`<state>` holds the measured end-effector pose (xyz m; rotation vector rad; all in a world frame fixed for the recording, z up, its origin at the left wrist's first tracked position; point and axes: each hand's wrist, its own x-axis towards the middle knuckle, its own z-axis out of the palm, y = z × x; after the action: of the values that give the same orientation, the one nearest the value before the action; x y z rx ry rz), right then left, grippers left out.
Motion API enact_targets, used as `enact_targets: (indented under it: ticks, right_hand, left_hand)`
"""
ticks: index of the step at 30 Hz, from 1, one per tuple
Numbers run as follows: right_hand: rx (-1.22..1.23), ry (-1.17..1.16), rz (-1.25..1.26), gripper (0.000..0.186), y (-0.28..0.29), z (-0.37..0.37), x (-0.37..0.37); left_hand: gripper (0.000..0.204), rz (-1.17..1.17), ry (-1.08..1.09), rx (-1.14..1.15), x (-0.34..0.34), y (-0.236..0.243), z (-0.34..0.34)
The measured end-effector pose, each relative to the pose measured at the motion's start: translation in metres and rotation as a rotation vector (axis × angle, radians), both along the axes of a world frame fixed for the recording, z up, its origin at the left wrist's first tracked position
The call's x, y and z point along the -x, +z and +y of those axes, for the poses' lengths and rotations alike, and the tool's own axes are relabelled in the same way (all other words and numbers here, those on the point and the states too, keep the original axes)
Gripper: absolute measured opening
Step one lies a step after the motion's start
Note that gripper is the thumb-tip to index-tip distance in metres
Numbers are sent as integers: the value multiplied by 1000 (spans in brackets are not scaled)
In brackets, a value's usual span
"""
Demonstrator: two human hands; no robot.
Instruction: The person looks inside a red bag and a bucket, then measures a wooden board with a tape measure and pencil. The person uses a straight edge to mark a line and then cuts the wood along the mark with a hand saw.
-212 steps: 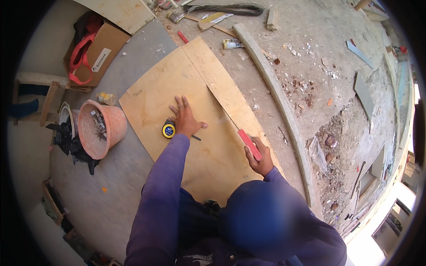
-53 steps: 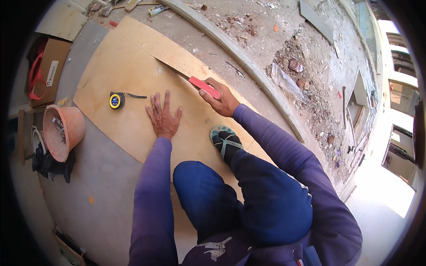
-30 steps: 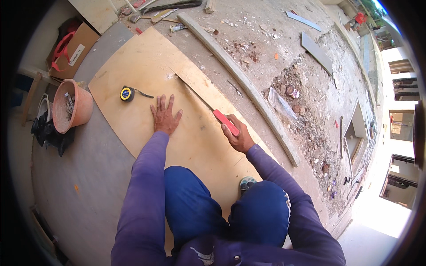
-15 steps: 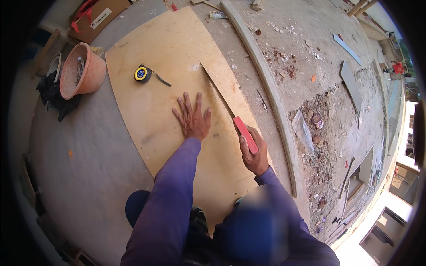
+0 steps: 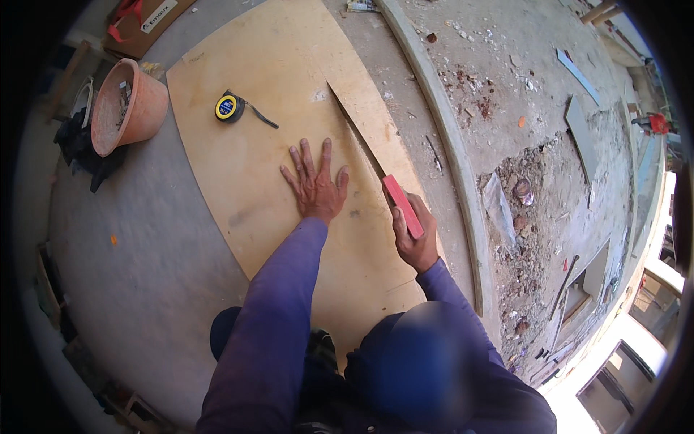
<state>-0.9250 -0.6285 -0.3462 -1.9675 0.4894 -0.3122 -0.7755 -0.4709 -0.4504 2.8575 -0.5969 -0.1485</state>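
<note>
A large sheet of thin plywood (image 5: 253,50) lies on the floor, with a long dark slit running through its right part. My left hand (image 5: 318,186) is pressed flat on the sheet, fingers spread, to the left of the slit. Around the red handle (image 5: 403,206) of what looks like a hand saw, my right hand (image 5: 418,242) is closed at the near end of the slit. The saw's blade is mostly hidden, so I cannot tell how deep it sits. A black and yellow tape measure (image 5: 228,108) rests beyond my left hand, its tape end sticking out.
An orange bucket (image 5: 139,105) stands left of the sheet beside a black plastic bag (image 5: 79,148). Behind them is a cardboard box (image 5: 141,32). A long pale beam (image 5: 441,130) runs along the right side, with rubble (image 5: 535,173) and a grey board (image 5: 580,137) farther right.
The whole view has shifted slightly, so things on the sheet sit a little higher in the picture. Both hands keep about the same places on the plywood.
</note>
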Motion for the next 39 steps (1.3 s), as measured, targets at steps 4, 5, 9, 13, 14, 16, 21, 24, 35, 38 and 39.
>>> enact_targets:
  ticks: [4, 5, 9, 13, 14, 16, 21, 24, 35, 38, 39]
  right_hand:
    - [5, -8, -46, 32, -17, -17, -78]
    - [-18, -4, -24, 32, -17, -11, -71]
    - [-77, 7, 47, 35, 18, 15, 29]
    - [-42, -8, -10, 36, 20, 7, 36]
    - [-16, -13, -29, 36, 13, 2, 11]
    - [32, -13, -14, 31, -3, -16, -67]
    - [-11, 4, 8, 35, 2, 3, -22]
    - [-61, 0, 100, 36, 32, 14, 62]
    - [-95, -21, 20, 34, -2, -1, -23]
    - [-37, 0, 32, 37, 35, 9, 70]
    - [-41, -3, 42, 37, 31, 8, 70]
  left_hand:
    - [77, 23, -9, 33, -4, -1, -19]
    - [77, 32, -8, 28, -2, -3, -12]
    - [77, 2, 10, 20, -5, -3, 7]
    - [77, -24, -12, 12, -4, 1, 1]
    - [77, -24, -13, 10, -4, 2, -2]
    - [78, -20, -34, 19, -2, 1, -18]
    - [78, 36, -7, 7, -7, -1, -2]
    - [78, 17, 3, -35, -7, -1, 6]
    - [80, 17, 2, 29, -8, -1, -6]
    - [80, -9, 7, -30, -5, -2, 2]
    - [80, -18, 2, -49, -4, -2, 1]
